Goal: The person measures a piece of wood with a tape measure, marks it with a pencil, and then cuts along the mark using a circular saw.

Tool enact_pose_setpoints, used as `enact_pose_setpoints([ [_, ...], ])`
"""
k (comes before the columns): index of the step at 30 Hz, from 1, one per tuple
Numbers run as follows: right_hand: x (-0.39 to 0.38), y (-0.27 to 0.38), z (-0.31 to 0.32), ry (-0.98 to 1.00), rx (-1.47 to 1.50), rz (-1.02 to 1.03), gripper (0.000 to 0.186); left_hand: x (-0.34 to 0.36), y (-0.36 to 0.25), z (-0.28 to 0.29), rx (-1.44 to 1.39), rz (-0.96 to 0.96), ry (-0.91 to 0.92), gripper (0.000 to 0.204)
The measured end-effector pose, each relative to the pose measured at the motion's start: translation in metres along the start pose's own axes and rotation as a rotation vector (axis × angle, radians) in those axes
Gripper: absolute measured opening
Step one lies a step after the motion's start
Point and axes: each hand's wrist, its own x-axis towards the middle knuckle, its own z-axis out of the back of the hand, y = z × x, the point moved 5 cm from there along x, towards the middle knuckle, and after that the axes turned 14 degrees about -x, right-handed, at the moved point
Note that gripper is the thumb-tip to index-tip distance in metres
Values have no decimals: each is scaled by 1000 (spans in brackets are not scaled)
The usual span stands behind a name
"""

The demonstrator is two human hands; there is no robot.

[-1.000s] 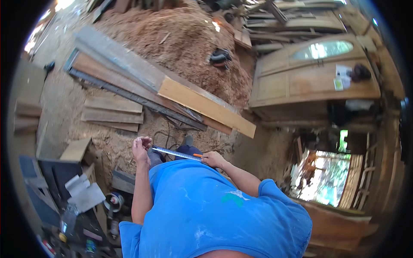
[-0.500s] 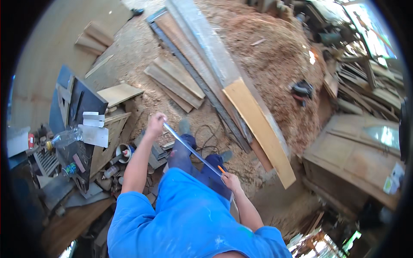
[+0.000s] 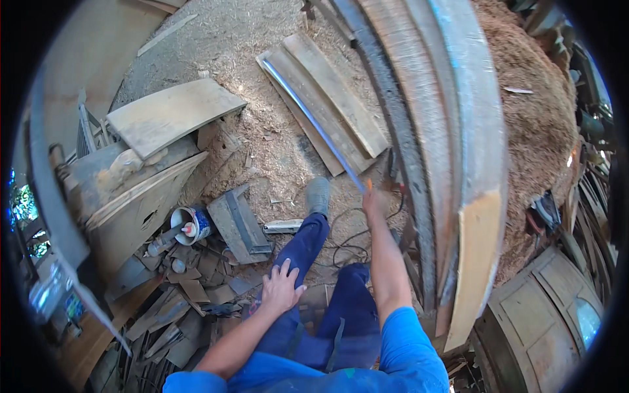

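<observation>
My left hand (image 3: 281, 288) lies on my left leg just above the knee, its fingers spread and nothing in it. Stretched forward, my right hand (image 3: 373, 203) is closed around the near end of a long, thin, silvery metal ruler (image 3: 313, 123). A short orange stick like a pencil (image 3: 369, 184) pokes up from the same hand. The ruler lies lengthwise over a small stack of wooden boards (image 3: 321, 92) on the floor, its far end near the boards' far left corner.
Long planks (image 3: 419, 131) run along my right, topped by a lighter board (image 3: 473, 262), with a sawdust heap (image 3: 531, 124) behind. On the left stand a bucket (image 3: 190, 226) and wood offcuts (image 3: 190, 288). A dark cable (image 3: 347, 249) curls near my feet; a wooden door panel (image 3: 537, 308) lies at right.
My left hand has let go of the ruler's far end and come down onto my leg. My right hand has reached forward, bringing the ruler over the small boards. The view has shifted closer to them.
</observation>
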Motion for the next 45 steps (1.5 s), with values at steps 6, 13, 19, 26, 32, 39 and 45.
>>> enact_pose_setpoints([
  [6,112,5,4,-102,18,-29,33,37,7,22,-286,47,-151,55],
  [13,100,18,-20,-184,39,-86,27,43,9,27,-268,58,-156,52],
  [19,85,4,-50,-302,112,-291,16,44,10,21,-258,97,-136,50],
  [26,126,-31,-129,-710,-6,-215,13,53,-2,24,-169,77,-93,48],
  [32,126,-40,-138,-825,88,-65,12,60,-2,20,-139,41,-69,49],
  [39,112,5,-75,-554,80,-157,12,53,7,33,-105,60,-133,47],
  [45,24,-45,-170,-9,511,104,30,52,-26,-6,-103,-81,-177,42],
])
